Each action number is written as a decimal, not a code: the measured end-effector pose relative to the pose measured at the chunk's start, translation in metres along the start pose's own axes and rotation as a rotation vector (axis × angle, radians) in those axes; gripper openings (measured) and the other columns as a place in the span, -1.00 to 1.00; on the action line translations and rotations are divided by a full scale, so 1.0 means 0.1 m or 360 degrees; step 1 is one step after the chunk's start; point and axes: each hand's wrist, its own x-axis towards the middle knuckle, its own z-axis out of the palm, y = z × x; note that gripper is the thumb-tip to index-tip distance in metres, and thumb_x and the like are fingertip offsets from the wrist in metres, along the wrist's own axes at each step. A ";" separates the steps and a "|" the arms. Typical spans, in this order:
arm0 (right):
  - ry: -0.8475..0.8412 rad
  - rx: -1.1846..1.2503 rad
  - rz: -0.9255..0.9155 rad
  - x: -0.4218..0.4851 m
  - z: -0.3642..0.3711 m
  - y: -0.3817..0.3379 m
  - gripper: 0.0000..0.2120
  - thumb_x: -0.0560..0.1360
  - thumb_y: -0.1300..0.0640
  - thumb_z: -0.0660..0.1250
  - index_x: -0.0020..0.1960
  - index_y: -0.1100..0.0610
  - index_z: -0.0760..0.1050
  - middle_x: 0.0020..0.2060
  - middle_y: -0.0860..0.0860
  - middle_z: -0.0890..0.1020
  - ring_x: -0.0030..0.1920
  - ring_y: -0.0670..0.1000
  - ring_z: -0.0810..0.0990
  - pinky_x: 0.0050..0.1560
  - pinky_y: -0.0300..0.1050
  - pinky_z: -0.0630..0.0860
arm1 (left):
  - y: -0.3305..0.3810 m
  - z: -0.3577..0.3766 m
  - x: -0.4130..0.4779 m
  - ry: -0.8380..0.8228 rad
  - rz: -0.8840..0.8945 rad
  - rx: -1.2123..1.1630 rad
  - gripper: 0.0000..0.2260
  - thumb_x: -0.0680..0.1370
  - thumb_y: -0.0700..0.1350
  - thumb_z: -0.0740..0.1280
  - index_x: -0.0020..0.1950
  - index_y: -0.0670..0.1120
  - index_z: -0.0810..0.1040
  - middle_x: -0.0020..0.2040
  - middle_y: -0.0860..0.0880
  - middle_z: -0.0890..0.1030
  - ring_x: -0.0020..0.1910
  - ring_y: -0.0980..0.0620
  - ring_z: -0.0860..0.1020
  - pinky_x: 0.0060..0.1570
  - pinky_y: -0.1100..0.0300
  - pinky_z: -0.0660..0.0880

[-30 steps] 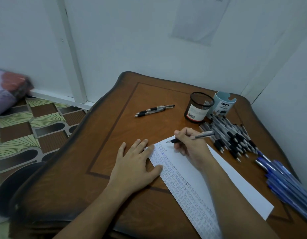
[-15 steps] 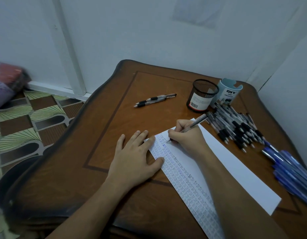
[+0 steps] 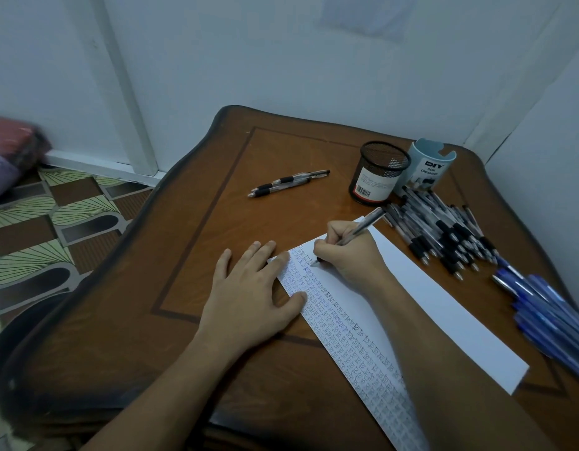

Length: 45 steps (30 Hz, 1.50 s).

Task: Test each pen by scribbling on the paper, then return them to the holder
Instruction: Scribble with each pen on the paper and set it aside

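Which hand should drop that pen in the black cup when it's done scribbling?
Right hand: it grips the pen, and the black mesh holder stands just beyond it. The left hand lies flat, pressing the paper steady.

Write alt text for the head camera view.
A right hand writes with a pen on a long white paper that the left hand presses flat on a wooden table. Beyond stand a mesh holder and a blue organizer beside heaps of pens.
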 end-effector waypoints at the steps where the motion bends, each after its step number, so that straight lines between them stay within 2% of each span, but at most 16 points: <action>1: 0.0000 -0.0005 -0.0001 0.00 0.00 0.00 -0.53 0.42 0.40 0.35 -0.45 0.06 0.19 -0.45 0.05 0.25 -0.39 -0.08 0.35 -0.38 -0.19 0.41 | 0.00 0.00 0.00 0.0005 0.0003 0.0000 -0.20 0.35 0.46 -0.20 0.54 0.20 0.19 0.59 0.15 0.09 0.57 0.16 -0.04 0.51 -0.07 -0.19; 4: -0.0029 0.0025 0.0010 0.00 0.00 -0.02 -0.54 0.41 0.42 0.32 -0.44 0.06 0.16 -0.44 0.06 0.20 -0.39 -0.06 0.28 -0.41 -0.21 0.38 | 0.00 0.00 -0.01 0.0013 0.0001 -0.0010 -0.20 0.36 0.46 -0.18 0.54 0.19 0.21 0.59 0.14 0.11 0.57 0.16 -0.02 0.52 -0.07 -0.18; 8: 0.0003 0.0059 0.0012 0.00 0.00 -0.02 -0.55 0.44 0.45 0.32 -0.43 0.11 0.19 -0.47 0.03 0.23 -0.46 -0.14 0.34 -0.44 -0.27 0.40 | 0.00 0.00 -0.01 0.0014 0.0002 -0.0007 -0.21 0.37 0.46 -0.18 0.54 0.19 0.20 0.59 0.15 0.10 0.57 0.16 -0.03 0.52 -0.07 -0.17; 16: 0.0023 -0.0020 -0.0029 0.00 -0.02 0.00 -0.59 0.44 0.41 0.33 -0.41 0.11 0.21 -0.44 0.09 0.24 -0.41 -0.07 0.35 -0.39 -0.19 0.40 | -0.01 0.00 -0.01 0.0015 0.0007 -0.0007 -0.22 0.38 0.46 -0.17 0.54 0.19 0.20 0.59 0.14 0.11 0.57 0.16 -0.01 0.52 -0.08 -0.16; 24: 0.0011 0.0002 -0.0001 0.00 -0.02 0.01 -0.59 0.44 0.42 0.31 -0.41 0.11 0.20 -0.47 0.03 0.24 -0.45 -0.14 0.36 -0.42 -0.22 0.40 | -0.01 0.01 0.00 0.0008 0.0005 0.0005 -0.22 0.38 0.46 -0.17 0.54 0.20 0.19 0.59 0.15 0.09 0.57 0.16 -0.03 0.52 -0.07 -0.18; 34: 0.0027 -0.0043 -0.0013 0.01 -0.01 0.04 -0.63 0.36 0.29 0.32 -0.43 0.05 0.18 -0.44 0.07 0.22 -0.40 -0.05 0.32 -0.27 -0.03 0.35 | -0.01 0.02 0.00 0.0003 0.0011 0.0018 -0.22 0.39 0.46 -0.17 0.54 0.20 0.18 0.59 0.14 0.08 0.57 0.16 -0.03 0.52 -0.08 -0.17; 40: 0.0056 0.0035 -0.0002 0.02 -0.04 0.05 -0.61 0.40 0.37 0.31 -0.43 0.08 0.20 -0.46 0.03 0.23 -0.37 -0.03 0.34 -0.36 -0.15 0.46 | -0.01 0.01 0.00 0.0005 0.0011 0.0028 -0.22 0.38 0.46 -0.18 0.54 0.20 0.18 0.59 0.15 0.09 0.57 0.16 -0.03 0.53 -0.08 -0.17; 43: 0.0075 0.0037 -0.0015 0.03 -0.02 0.06 -0.62 0.41 0.38 0.31 -0.42 0.12 0.20 -0.43 0.08 0.22 -0.34 0.05 0.31 -0.32 -0.13 0.50 | 0.00 0.01 -0.01 0.0025 0.0011 -0.0006 -0.22 0.38 0.46 -0.16 0.54 0.18 0.21 0.59 0.14 0.12 0.57 0.15 0.00 0.52 -0.08 -0.16; 45: 0.0071 -0.0007 -0.0019 0.03 -0.01 0.06 -0.63 0.40 0.37 0.32 -0.41 0.16 0.18 -0.42 0.09 0.21 -0.36 0.01 0.31 -0.34 -0.14 0.47 | -0.01 0.01 -0.01 0.0017 0.0009 0.0011 -0.22 0.38 0.46 -0.18 0.54 0.19 0.19 0.59 0.15 0.10 0.57 0.16 -0.02 0.52 -0.08 -0.17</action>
